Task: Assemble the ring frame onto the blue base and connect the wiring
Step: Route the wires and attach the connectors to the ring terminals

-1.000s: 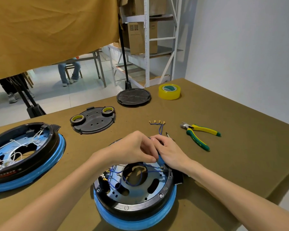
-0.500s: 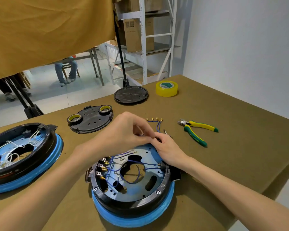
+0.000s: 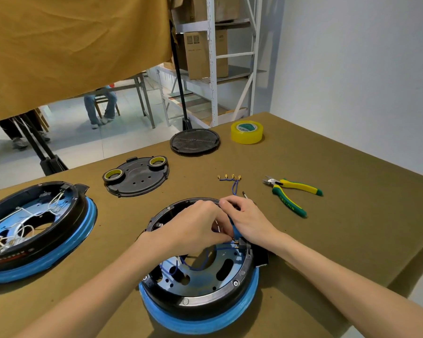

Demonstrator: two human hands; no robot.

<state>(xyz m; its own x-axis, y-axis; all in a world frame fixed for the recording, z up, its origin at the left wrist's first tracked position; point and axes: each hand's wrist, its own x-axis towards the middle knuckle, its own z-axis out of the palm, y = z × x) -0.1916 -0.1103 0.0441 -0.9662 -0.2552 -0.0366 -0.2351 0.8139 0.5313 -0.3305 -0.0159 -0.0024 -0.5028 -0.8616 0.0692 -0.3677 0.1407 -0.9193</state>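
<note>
A black ring frame (image 3: 205,297) sits on a blue base (image 3: 200,320) in front of me, with blue wires (image 3: 193,265) looping across its blue inner plate. My left hand (image 3: 193,230) reaches over the ring and pinches a brass-tipped blue wire end near a terminal at the ring's right side. Beside it, my right hand (image 3: 248,220) grips a blue-handled tool at the same spot. A spare blue wire bundle (image 3: 230,181) with brass terminals lies just beyond my hands.
A second ring-and-base unit (image 3: 34,230) with white wires lies at the left. Behind are a black cover plate (image 3: 137,176) carrying two tape rolls, a round black lid (image 3: 194,141) and yellow tape (image 3: 247,131). Green-yellow cutters (image 3: 291,193) lie at the right. The table edge runs close on the right.
Both hands have dropped back from the ring's far edge onto its right side, my left hand coming down to the terminal there. The view has tilted slightly.
</note>
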